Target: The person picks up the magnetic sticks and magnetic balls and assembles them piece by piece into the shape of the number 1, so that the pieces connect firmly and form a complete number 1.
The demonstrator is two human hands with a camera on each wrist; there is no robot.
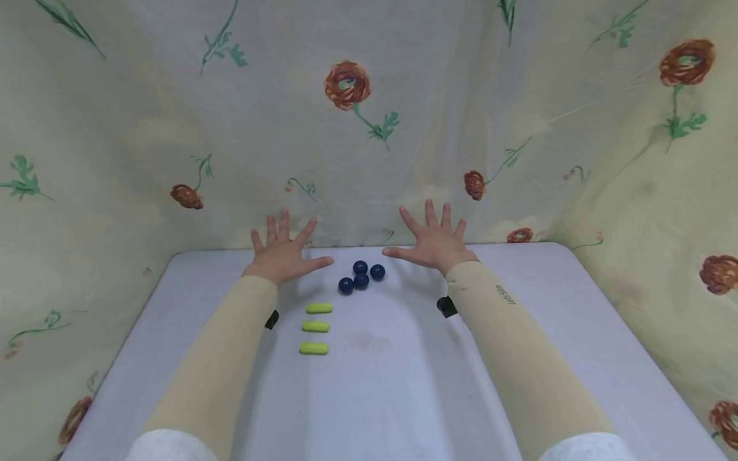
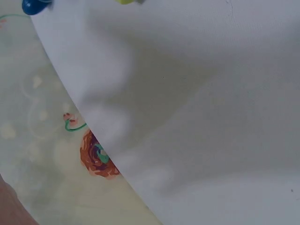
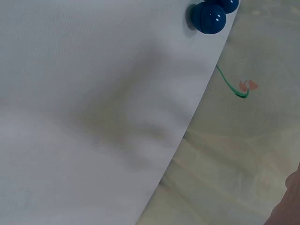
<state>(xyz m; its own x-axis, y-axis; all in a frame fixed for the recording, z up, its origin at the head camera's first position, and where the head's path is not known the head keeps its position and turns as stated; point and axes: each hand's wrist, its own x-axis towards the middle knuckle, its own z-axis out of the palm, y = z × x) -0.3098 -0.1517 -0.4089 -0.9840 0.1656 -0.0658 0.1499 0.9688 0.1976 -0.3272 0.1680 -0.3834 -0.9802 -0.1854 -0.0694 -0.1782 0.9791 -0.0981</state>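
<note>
Several glossy dark blue balls point(image 1: 361, 282) sit in a loose cluster near the table's far edge, between the two hands. Nearer the person, three short yellow-green sticks point(image 1: 315, 326) lie one below another, left of the middle. My left hand point(image 1: 280, 256) is held with fingers spread, left of the balls, touching none of them. To their right, my right hand point(image 1: 436, 244) likewise has its fingers spread and holds nothing. In the right wrist view, blue balls point(image 3: 209, 18) show at the top, and only a bit of the hand point(image 3: 287, 206) appears at the lower right.
The white table point(image 1: 369, 403) has rounded far corners. Behind it and at both sides hangs a pale curtain point(image 1: 259, 128) with a flower print. A small black object point(image 1: 446, 307) sits at the right wrist, and another black piece point(image 1: 271, 319) at the left wrist.
</note>
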